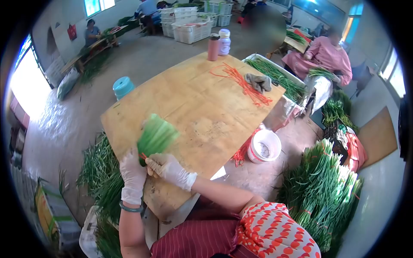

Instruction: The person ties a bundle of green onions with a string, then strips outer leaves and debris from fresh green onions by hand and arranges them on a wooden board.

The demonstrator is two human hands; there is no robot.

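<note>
Your gloved left hand (134, 174) is closed around the green bunch (157, 134), which you hold over the near left part of the bench (189, 112). Your gloved right hand (165, 167) pinches the red tie (144, 158) at the bunch's lower end. Toward the bench's far right corner lie loose orange-red strands (243, 84) and a crumpled grey glove (258, 82); at its far edge stand a pink bottle (213, 48) and a white-and-purple bottle (224, 43). You have a white bucket (264, 146) off the bench's right side.
</note>
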